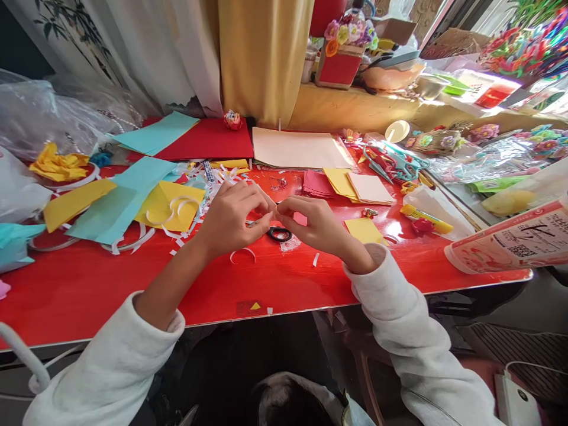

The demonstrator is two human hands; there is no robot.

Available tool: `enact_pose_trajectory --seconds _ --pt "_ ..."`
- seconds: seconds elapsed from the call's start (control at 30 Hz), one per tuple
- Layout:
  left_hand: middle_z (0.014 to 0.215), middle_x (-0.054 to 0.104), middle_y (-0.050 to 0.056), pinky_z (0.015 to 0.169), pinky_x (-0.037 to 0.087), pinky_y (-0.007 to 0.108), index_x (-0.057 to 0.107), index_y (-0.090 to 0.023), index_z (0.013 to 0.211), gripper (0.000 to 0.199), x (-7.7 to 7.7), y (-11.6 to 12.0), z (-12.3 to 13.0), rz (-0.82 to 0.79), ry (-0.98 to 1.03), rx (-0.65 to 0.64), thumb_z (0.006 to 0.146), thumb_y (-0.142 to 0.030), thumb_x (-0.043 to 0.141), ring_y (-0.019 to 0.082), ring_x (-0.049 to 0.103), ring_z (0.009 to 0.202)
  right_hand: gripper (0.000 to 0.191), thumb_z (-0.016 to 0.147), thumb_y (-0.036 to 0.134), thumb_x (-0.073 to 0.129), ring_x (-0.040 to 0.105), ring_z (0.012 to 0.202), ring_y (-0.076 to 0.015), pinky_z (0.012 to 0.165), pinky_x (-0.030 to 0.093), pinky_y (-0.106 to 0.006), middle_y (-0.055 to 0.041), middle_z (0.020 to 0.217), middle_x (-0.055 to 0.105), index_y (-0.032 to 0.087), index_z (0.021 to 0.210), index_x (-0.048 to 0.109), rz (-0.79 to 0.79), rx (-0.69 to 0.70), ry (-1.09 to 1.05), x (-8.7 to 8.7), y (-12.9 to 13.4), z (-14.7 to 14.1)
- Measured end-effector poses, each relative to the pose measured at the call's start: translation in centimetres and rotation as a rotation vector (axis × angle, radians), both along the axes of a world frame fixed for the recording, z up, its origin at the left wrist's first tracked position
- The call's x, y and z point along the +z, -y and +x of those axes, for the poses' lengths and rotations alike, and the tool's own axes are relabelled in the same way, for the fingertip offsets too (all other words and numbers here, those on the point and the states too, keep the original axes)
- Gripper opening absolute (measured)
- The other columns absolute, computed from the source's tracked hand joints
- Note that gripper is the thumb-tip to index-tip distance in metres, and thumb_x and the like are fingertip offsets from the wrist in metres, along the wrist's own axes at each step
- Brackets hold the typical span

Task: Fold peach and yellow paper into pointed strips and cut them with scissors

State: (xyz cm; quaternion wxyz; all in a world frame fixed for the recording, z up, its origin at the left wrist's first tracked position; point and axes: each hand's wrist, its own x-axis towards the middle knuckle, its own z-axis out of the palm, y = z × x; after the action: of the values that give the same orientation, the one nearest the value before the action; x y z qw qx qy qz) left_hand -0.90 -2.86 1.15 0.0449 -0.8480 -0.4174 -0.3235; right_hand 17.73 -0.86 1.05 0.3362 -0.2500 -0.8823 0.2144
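A small pale pink paper piece [265,197] is held between both hands over the middle of the table [213,290]. It is pinched between the thumb and fingertips of the left hand [233,218]; the fingers of the right hand [316,223] are drawn together at its near end, though whether they grip it cannot be told. Its exact form is largely hidden.

Work is judged to be partly complete. Cutting is evidenced by white paper strips [142,238] and by small squares laid in overlapping stacks: dark red squares [316,184], yellow squares [338,182] and pale pink squares [371,188]. The handling of the held piece appears unfinished. Large pale pink sheets [302,148] and a red sheet [208,142] are left lying at the back. Scissors [279,235] are placed below the fingertips.

The table is noted as red, glossy and littered with scraps. A glue tube [428,219] and a printed cup [510,236] are sited to the right. The rear is closed off by a yellow curtain [264,59]; crocheted flowers [350,34] are displayed on a ledge [319,106].
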Motion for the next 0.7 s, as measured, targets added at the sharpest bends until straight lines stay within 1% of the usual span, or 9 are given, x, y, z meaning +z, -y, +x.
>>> enact_pose_trajectory --seconds 0.1,0.23,0.4,0.47,0.53,0.7 --pt "0.073 0.06 0.001 0.073 0.033 0.034 0.053 -0.018 0.072 0.008 -0.49 -0.26 -0.01 0.087 -0.093 0.006 0.076 -0.022 0.048 0.018 0.052 0.075 0.011 0.081 0.013 0.043 0.049 0.064 -0.0089 0.061 0.038 -0.021 -0.0023 0.072 0.057 0.014 0.077 0.053 0.039 0.002 0.034 -0.24 0.0 -0.1" --pt "0.073 0.059 0.002 0.072 0.033 0.034 0.053 -0.018 0.073 0.009 -0.79 -0.41 0.01 0.137 -0.166 0.0 0.077 -0.021 0.046 0.018 0.051 0.076 0.011 0.08 0.012 0.043 0.049 0.064 -0.0092 0.061 0.037 -0.022 -0.0027 0.072 0.057 0.014 0.076 0.053 0.068 -0.005 0.065 -0.37 -0.01 -0.19" --pt "0.073 0.059 0.002 0.073 0.033 0.033 0.054 -0.018 0.073 0.009 -0.81 -0.41 0.11 0.118 -0.134 -0.003 0.076 -0.018 0.045 0.018 0.052 0.077 0.012 0.081 0.014 0.042 0.049 0.064 -0.0092 0.061 0.038 -0.022 -0.0025 0.073 0.057 0.015 0.077 0.053 0.039 -0.006 0.054 -0.35 -0.08 -0.18" --pt "0.074 0.059 0.002 0.073 0.033 0.034 0.053 -0.019 0.072 0.008 -0.76 -0.42 0.07 0.102 -0.097 0.009 0.075 -0.017 0.046 0.018 0.052 0.076 0.012 0.082 0.016 0.043 0.049 0.064 -0.0092 0.062 0.038 -0.022 -0.0022 0.072 0.057 0.015 0.077 0.054 0.009 -0.037 0.032 -0.23 -0.13 -0.12" --pt "0.073 0.058 0.002 0.073 0.034 0.034 0.052 -0.019 0.07 0.008 -0.7 -0.48 -0.04 0.102 -0.072 0.042 0.075 -0.017 0.046 0.018 0.051 0.075 0.013 0.082 0.019 0.044 0.049 0.064 -0.0089 0.062 0.039 -0.022 -0.002 0.072 0.058 0.015 0.076 0.054 -0.044 -0.096 0.005 -0.06 -0.21 -0.02" --pt "0.073 0.058 0.002 0.073 0.034 0.034 0.051 -0.019 0.068 0.009 -0.47 -0.95 -0.68 0.176 -0.025 0.172 0.075 -0.018 0.046 0.018 0.051 0.074 0.016 0.082 0.021 0.042 0.052 0.065 -0.0091 0.062 0.04 -0.023 -0.0023 0.072 0.059 0.014 0.078 0.056 -0.241 -0.189 -0.047 0.19 -0.63 0.31"
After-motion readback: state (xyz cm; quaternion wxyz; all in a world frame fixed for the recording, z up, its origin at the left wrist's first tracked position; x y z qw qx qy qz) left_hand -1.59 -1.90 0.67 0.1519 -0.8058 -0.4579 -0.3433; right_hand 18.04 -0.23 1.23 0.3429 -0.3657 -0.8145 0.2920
